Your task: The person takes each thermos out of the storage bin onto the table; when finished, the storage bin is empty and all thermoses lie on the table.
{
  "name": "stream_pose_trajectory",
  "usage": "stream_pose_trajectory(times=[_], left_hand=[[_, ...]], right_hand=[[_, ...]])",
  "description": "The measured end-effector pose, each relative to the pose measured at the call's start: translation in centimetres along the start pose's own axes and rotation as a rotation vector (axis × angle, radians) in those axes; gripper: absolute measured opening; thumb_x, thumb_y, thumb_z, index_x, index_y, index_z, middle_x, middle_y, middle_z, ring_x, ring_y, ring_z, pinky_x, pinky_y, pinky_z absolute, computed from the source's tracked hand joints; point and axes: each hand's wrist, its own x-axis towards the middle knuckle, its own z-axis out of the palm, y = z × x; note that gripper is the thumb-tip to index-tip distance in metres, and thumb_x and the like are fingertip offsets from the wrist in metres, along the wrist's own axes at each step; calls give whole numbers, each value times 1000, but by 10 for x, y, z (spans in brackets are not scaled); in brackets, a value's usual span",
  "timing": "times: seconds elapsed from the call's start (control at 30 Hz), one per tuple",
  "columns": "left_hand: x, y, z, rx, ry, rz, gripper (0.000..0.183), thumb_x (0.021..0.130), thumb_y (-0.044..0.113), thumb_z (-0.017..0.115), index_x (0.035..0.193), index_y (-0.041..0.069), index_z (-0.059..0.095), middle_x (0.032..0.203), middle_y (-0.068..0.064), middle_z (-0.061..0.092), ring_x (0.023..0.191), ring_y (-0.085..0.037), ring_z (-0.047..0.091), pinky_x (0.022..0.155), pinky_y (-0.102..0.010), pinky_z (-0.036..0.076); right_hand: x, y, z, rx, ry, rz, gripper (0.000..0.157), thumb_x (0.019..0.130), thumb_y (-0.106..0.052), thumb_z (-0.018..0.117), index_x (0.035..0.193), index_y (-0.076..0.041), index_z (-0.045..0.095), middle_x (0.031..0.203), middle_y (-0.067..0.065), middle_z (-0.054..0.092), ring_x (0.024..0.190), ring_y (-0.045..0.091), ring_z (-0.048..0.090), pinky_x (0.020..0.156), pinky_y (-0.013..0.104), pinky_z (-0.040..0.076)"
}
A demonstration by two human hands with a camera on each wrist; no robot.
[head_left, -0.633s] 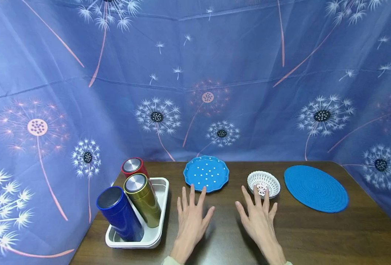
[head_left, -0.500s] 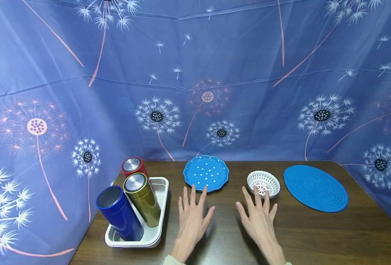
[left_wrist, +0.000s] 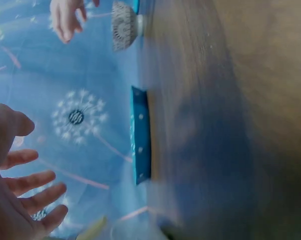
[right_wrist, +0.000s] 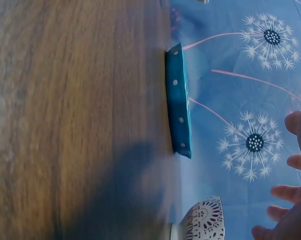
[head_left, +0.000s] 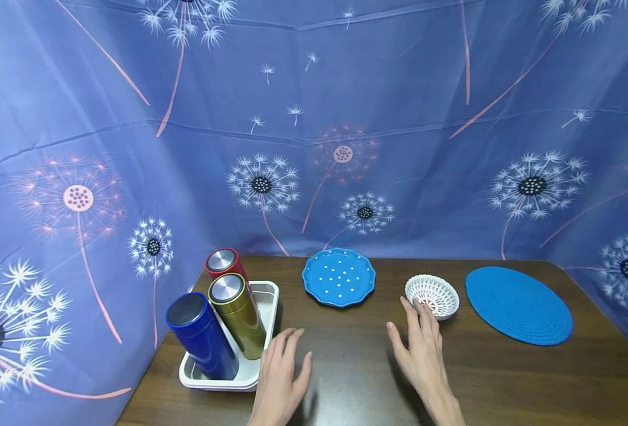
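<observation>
"What's the largest thing there?"

"The blue dandelion cloth, hung across the far side and down the left and right. Next comes the brown table."

"And on that?"

"A round blue mat lies far right. The white tray sits at the left, with the blue bottle at its near end and the gold bottle just to the right of it. Behind them is the red bottle, its base hidden. The dotted plate lies at the far middle."

"The hands?"

"The left hand is by the tray's near right corner, fingers apart, nothing in its grasp; whether it touches the rim I can't tell. The right hand is raised over the table, thumb wide of the fingers, holding nothing."

"And the smallest?"

"The white latticed bowl, right of the plate, just beyond the right hand's fingertips and apart from them."
</observation>
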Motion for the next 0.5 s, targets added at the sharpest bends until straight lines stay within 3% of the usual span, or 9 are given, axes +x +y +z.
stream_pose_trajectory(times=[0.27, 0.5], left_hand=[[-28, -26, -31, -100, 216, 24, 40, 67, 6, 73, 107, 9, 68, 98, 0, 66, 82, -17, 63, 73, -27, 46], [-52, -56, -50, -128, 329, -97, 40, 60, -6, 74, 99, 5, 70, 90, -4, 66, 76, -10, 59, 72, -13, 42]], right_hand=[[-1, -2, 8, 41, 2, -41, 56, 88, -15, 68, 139, -5, 47, 137, 27, 45, 126, 45, 38, 90, 65, 31], [-4, -2, 13, 60, -31, -32, 54, 90, -15, 67, 140, -5, 47, 138, 27, 45, 125, 46, 39, 93, 64, 32]])
